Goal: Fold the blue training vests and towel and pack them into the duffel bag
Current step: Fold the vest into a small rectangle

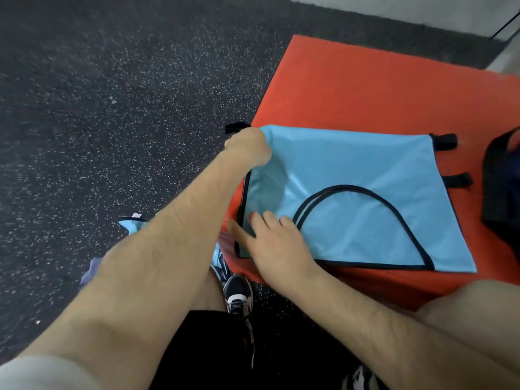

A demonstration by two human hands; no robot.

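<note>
A light blue training vest (351,170) with dark trim and black side straps lies spread on an orange padded box (380,88). My left hand (249,146) grips the vest's far left corner, fingers curled into the cloth. My right hand (274,240) lies flat on the vest's near left part, fingers straight and spread, beside the curved neck trim. A dark duffel bag (503,187) stands at the right edge of the box, only partly in view. More blue cloth (132,225) lies on the floor behind my left forearm.
The floor is dark speckled rubber (112,122). A purple cloth (91,270) lies on the floor under my left arm. My shoe (239,296) stands close to the box's near left corner. A pale wall (422,7) runs along the back.
</note>
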